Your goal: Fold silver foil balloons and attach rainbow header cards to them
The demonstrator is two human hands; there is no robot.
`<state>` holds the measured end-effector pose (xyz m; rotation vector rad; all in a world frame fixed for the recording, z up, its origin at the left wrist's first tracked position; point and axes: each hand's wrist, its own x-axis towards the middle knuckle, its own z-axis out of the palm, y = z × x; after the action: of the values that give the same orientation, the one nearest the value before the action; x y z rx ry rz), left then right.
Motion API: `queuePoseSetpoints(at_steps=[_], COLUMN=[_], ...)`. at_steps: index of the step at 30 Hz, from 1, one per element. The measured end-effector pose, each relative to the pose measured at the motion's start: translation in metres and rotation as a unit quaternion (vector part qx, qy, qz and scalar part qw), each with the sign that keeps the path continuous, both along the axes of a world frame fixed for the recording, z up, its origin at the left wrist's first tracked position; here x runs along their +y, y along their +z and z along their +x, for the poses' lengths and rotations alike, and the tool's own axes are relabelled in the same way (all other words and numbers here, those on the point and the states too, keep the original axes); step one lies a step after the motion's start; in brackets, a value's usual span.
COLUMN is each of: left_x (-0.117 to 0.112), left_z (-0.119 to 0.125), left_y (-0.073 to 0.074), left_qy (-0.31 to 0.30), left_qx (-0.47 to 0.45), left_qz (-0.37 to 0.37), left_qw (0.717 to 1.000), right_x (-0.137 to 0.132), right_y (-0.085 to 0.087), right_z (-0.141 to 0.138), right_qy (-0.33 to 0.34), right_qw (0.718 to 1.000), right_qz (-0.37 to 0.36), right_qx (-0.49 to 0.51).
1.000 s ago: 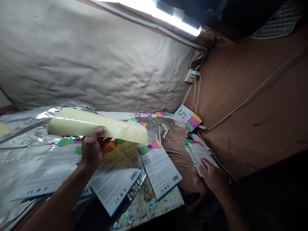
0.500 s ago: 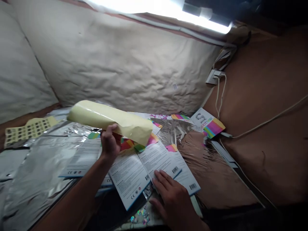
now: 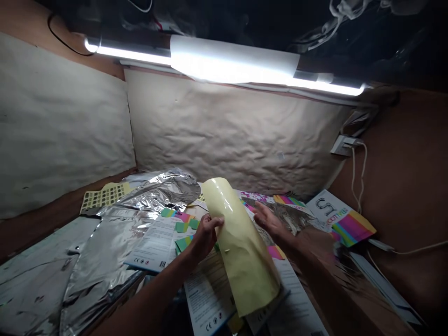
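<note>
Crumpled pale covering lines the wall (image 3: 210, 126) behind our cluttered table, with the yellow sheet (image 3: 241, 247) in front of us, curved lengthwise and slanting above several printed packets (image 3: 206, 298). We grip its left edge in our left hand (image 3: 206, 233), thumb on top and the other fingers mostly hidden. Our right hand (image 3: 269, 219) is just beyond the sheet's right side, its fingers open and stretched out; we cannot tell whether they touch anything. Around the sheet, we see white packets with small print and bright flaps, some overlapping. Leftward lies shiny foil (image 3: 164, 193), with a yellow sticker sheet (image 3: 105, 196) covered in dark marks near its far edge. On our right, a rainbow-striped packet (image 3: 353, 228) lies near the side wall, below a socket (image 3: 341, 145) with white cords (image 3: 354, 179). Above us, a lit tube lamp (image 3: 136, 55) runs across, partly covered by white paper (image 3: 234, 58).
</note>
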<state>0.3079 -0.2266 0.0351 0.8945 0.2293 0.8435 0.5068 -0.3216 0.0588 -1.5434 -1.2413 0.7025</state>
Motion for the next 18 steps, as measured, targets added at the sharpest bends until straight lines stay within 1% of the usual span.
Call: queuePoseSetpoints(at_steps=[2, 4, 7, 9, 10, 11, 12, 13, 14, 15, 16, 17, 18], left_x=[0.0, 0.0, 0.002, 0.002, 0.003, 0.003, 0.003, 0.003, 0.004, 0.004, 0.004, 0.005, 0.005], left_z=[0.0, -0.001, -0.002, -0.002, -0.001, -0.001, 0.0, 0.001, 0.001, 0.002, 0.003, 0.003, 0.003], left_y=[-0.001, -0.002, -0.001, -0.002, -0.002, -0.003, -0.003, -0.003, -0.004, -0.004, -0.005, -0.006, -0.006], left_qy=[-0.012, -0.019, -0.024, -0.007, 0.008, 0.026, 0.044, 0.061, 0.076, 0.088, 0.098, 0.105, 0.111], left_qx=[-0.002, -0.002, 0.021, 0.041, 0.05, 0.057, 0.06, 0.063, 0.066, 0.069, 0.071, 0.073, 0.073], left_qz=[0.005, 0.006, 0.017, 0.021, 0.017, 0.01, 0.002, -0.007, -0.013, -0.015, -0.013, -0.006, 0.003], left_qw=[1.0, 1.0, 0.999, 0.999, 0.999, 0.998, 0.997, 0.996, 0.995, 0.994, 0.993, 0.992, 0.991], right_x=[0.014, 0.022, 0.03, 0.035, 0.037, 0.039, 0.04, 0.041, 0.041, 0.041, 0.04, 0.038, 0.036], right_y=[0.005, 0.014, 0.028, 0.032, 0.032, 0.031, 0.029, 0.026, 0.024, 0.021, 0.019, 0.017, 0.015], right_z=[-0.007, -0.015, -0.021, -0.022, -0.022, -0.022, -0.023, -0.025, -0.028, -0.032, -0.037, -0.042, -0.047], right_qy=[0.072, 0.122, 0.186, 0.222, 0.217, 0.189, 0.14, 0.076, 0.01, -0.039, -0.062, -0.059, -0.041], right_qw=[0.995, 0.987, 0.977, 0.972, 0.975, 0.98, 0.983, 0.977, 0.958, 0.931, 0.906, 0.891, 0.888], right_qz=[-0.028, -0.029, 0.014, 0.03, 0.041, 0.061, 0.093, 0.135, 0.179, 0.218, 0.245, 0.257, 0.257], right_qx=[0.064, 0.105, 0.1, 0.066, 0.036, -0.011, -0.075, -0.15, -0.225, -0.291, -0.34, -0.369, -0.38])
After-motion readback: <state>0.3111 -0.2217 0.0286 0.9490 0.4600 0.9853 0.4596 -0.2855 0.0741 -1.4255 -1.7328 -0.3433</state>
